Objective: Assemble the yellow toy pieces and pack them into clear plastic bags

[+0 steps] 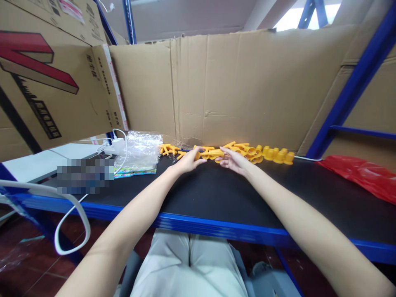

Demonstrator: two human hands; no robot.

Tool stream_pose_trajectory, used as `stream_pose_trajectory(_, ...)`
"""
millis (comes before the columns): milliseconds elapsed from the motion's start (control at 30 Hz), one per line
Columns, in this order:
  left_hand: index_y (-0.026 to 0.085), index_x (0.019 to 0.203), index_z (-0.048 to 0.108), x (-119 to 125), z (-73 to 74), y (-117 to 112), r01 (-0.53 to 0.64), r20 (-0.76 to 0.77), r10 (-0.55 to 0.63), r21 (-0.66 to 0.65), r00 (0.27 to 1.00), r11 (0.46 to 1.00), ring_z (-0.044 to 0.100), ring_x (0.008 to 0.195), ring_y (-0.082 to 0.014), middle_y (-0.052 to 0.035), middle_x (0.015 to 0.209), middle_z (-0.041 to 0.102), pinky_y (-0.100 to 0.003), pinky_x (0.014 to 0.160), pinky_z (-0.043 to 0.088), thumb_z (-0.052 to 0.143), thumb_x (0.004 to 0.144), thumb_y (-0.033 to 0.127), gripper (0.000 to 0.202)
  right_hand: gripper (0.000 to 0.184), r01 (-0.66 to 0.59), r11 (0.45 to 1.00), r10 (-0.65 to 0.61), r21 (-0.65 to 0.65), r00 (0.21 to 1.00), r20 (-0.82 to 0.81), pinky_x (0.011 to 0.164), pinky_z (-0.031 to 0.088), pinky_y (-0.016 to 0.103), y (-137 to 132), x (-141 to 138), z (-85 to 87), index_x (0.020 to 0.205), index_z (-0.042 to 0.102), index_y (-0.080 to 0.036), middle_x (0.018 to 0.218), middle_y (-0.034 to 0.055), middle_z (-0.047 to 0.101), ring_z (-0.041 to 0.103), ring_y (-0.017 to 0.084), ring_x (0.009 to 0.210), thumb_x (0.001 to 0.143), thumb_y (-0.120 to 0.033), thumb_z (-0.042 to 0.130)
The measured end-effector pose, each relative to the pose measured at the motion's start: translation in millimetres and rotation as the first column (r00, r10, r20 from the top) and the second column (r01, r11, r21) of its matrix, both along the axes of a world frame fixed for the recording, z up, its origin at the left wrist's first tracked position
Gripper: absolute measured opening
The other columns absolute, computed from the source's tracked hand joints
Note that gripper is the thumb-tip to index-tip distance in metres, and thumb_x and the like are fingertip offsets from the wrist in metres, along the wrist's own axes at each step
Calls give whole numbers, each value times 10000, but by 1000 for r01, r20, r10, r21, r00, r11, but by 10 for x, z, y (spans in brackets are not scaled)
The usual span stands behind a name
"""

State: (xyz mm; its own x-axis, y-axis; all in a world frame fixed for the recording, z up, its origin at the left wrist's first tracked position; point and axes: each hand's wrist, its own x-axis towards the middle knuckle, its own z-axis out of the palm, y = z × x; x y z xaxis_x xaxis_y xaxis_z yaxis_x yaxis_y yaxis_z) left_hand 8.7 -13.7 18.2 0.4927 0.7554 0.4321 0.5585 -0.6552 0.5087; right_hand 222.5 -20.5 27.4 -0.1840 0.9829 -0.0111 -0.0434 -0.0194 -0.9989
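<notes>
A row of yellow plastic parts lies along the back of the black shelf top. My left hand (188,161) is at the middle of the row, thumb and fingers apart around a yellow piece (197,155). To its right, my right hand (235,161) reaches in with fingers spread, their tips at the end of a yellow handle-like piece (213,152). I cannot make out a firm grip in either hand. Branched yellow pieces (168,149) with dark metal spirals beside them lie left of my left hand. Yellow cup-shaped pieces (280,156) stand to the right of my right hand.
Clear plastic bags (140,144) and a white charger with cable (118,144) lie at left, near a blurred-out patch. A red plastic bag (359,173) lies at right. Cardboard (247,86) walls the back; a large carton (62,74) stands left. A blue rail (222,224) edges the shelf.
</notes>
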Motion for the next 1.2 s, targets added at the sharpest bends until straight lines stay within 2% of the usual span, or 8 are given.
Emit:
stream_pose_trajectory(133, 244, 1343, 196, -2, 28, 4, 3, 100, -17, 148, 995, 989, 536, 671, -83, -119, 1176, 462, -275, 739, 450, 465, 821, 367, 600, 201, 274, 950, -260, 152, 960, -105, 565, 500, 260, 53, 93, 163, 747, 432, -202, 683, 43, 621, 598, 133, 601, 794, -386, 496)
stream_pose_trajectory(333, 181, 1229, 394, -133, -119, 219, -66, -15, 71, 211, 997, 975, 543, 764, -124, -97, 1115, 508, -318, 817, 435, 446, 824, 319, 431, 390, 457, 676, -616, 578, 781, 102, 647, 463, 287, 314, 199, 112, 869, 393, -218, 849, 42, 619, 602, 155, 712, 654, -452, 619)
stream_pose_trajectory(567, 151, 979, 569, -230, -232, 384, -110, -145, 144, 220, 979, 969, 564, 824, -148, -74, 976, 565, -297, 807, 448, 454, 803, 287, 250, 267, -175, 672, -738, 720, -79, 670, 853, 262, 441, 340, 107, -34, 960, 483, -109, 806, 139, 642, 581, 268, 808, 806, -321, 430)
stream_pose_trajectory(667, 151, 927, 595, -239, -238, 400, -101, -185, 144, 222, 972, 970, 567, 822, -151, -70, 946, 577, -288, 801, 449, 457, 796, 282, 231, 269, -311, 680, -732, 664, -230, 642, 894, 192, 458, 333, 112, -64, 951, 520, -90, 865, 154, 641, 579, 265, 827, 832, -293, 390)
stream_pose_trajectory(833, 152, 894, 615, -226, -233, 391, -79, -222, 128, 216, 967, 973, 568, 806, -152, -65, 908, 595, -279, 794, 448, 452, 788, 267, 225, 384, -202, 783, -622, 589, -286, 729, 943, 120, 519, 369, 113, -68, 1050, 535, -95, 930, 145, 640, 560, 273, 902, 847, -377, 370)
stream_pose_trajectory(1000, 147, 903, 618, -211, -212, 365, -74, -259, 129, 213, 957, 974, 567, 804, -153, -66, 901, 602, -270, 785, 448, 442, 791, 269, 242, 535, -95, 848, -529, 521, -92, 844, 958, 65, 620, 402, 230, 86, 1300, 354, -186, 1307, 108, 425, 322, 300, 1217, 855, -469, 266)
stream_pose_trajectory(1100, 162, 936, 609, -207, -206, 355, -117, -290, 173, 202, 941, 972, 556, 889, -167, -68, 960, 593, -288, 832, 433, 433, 799, 278, 251, 537, 15, 730, -683, 683, 17, 730, 969, 83, 617, 383, 506, 214, 1331, 305, -195, 1377, 95, 324, 238, 289, 1263, 861, -443, 229)
stream_pose_trajectory(1200, 184, 999, 583, -211, -206, 337, -217, -313, 272, 198, 910, 956, 511, 1003, -198, -71, 1055, 561, -337, 878, 410, 425, 802, 277, 269, 490, 232, 501, -854, 834, -24, 520, 979, 108, 585, 298, 925, 186, 1320, 303, -150, 1382, 124, 301, 225, 254, 1270, 861, -310, 244)
